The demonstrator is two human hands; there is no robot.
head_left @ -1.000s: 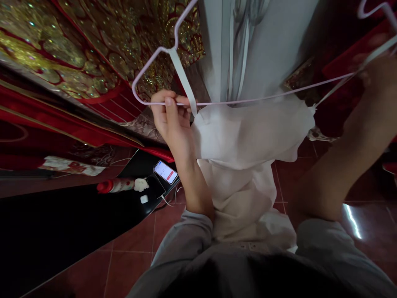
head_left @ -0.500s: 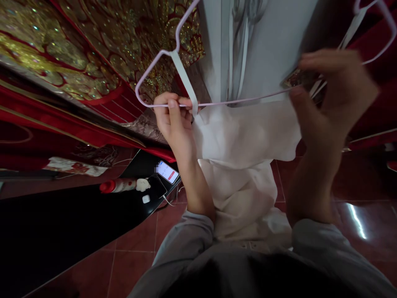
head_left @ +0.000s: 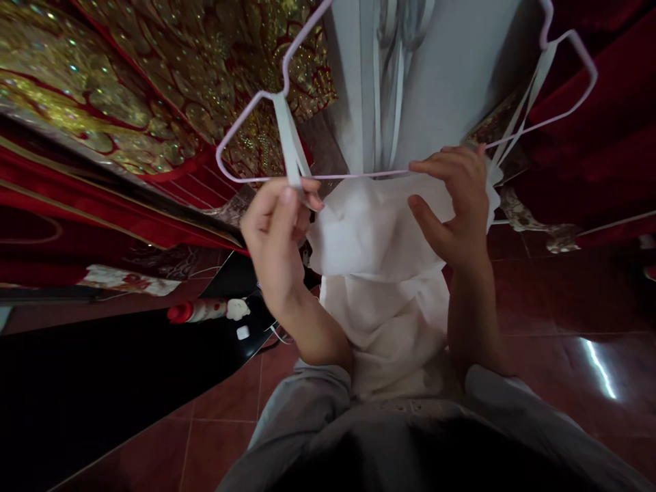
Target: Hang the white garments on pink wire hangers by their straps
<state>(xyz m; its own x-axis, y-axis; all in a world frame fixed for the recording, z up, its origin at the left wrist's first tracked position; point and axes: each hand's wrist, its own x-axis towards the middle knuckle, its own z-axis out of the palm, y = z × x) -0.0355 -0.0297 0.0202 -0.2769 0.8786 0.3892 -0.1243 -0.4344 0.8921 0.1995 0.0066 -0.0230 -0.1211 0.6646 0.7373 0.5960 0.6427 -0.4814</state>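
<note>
Red tiled floor [head_left: 533,389], black table [head_left: 128,369], sequinned costumes [head_left: 148,82]: head view. One white garment [head_left: 359,229], between the hands, beneath a pink hanger [head_left: 359,176]. Left hand [head_left: 279,239]: fingertips pinching the left strap [head_left: 284,130]. Right hand [head_left: 456,205]: thumb spread from fingers; contact with hanger uncertain. Step, as judged: arranging straps; next move calls for keeping them untwisted. Since the earlier frame: left grip shifted from hanger to strap; right hand nearer the garment's middle.
</note>
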